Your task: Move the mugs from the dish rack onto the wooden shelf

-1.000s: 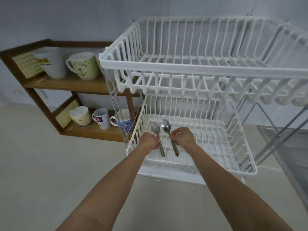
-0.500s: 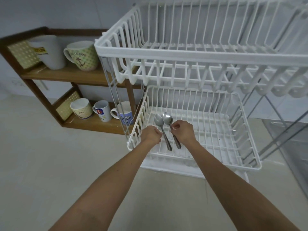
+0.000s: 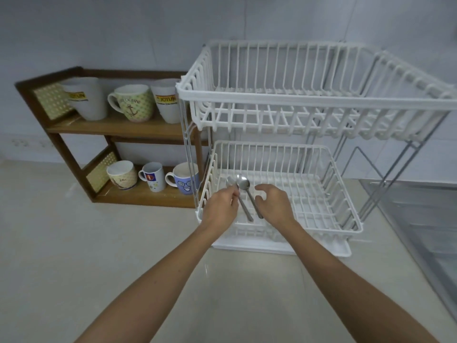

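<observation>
The white two-tier dish rack point(image 3: 309, 103) holds no mugs on either tier. Two metal spoons point(image 3: 243, 183) lie side by side in its lower basket point(image 3: 347, 229). My left hand point(image 3: 218, 210) pinches the neck of the left spoon. My right hand point(image 3: 274, 206) hovers beside the right spoon's handle with its fingers curled apart and nothing in them. The wooden shelf point(image 3: 118, 127), left of the rack, carries three mugs on its top board, among them a green anchor mug point(image 3: 133, 102). Its lower board has three more, including a blue mug point(image 3: 184, 183).
The rack stands on a white drip tray point(image 3: 321, 251) on a pale countertop point(image 3: 99, 243). A steel sink point(image 3: 420, 219) lies to the right of the rack. The rack's left post partly covers the shelf's right end. A tiled wall runs behind everything.
My right hand has let go of the right spoon and opened. My left hand stays on the left spoon. The view has pulled back, showing more of the shelf and rack.
</observation>
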The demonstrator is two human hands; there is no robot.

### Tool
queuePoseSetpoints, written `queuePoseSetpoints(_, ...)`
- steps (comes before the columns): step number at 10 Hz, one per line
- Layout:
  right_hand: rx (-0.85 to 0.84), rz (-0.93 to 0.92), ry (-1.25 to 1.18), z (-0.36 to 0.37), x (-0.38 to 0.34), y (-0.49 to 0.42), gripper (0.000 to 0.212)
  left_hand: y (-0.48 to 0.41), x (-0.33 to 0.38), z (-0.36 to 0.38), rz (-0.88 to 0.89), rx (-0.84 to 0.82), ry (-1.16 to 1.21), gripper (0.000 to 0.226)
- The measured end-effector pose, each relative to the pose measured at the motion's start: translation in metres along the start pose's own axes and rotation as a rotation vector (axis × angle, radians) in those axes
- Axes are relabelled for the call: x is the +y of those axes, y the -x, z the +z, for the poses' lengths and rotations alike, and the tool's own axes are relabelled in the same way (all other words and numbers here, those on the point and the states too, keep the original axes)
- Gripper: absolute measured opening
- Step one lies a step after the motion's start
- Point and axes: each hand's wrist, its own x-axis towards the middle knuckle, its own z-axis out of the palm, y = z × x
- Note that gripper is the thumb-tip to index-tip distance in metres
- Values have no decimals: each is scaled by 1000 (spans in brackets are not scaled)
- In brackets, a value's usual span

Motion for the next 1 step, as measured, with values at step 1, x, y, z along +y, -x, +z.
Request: queuePoseSetpoints(1, 113, -82, 38, 0, -16, 25, 33, 26, -7, -15, 113, 71, -48, 23)
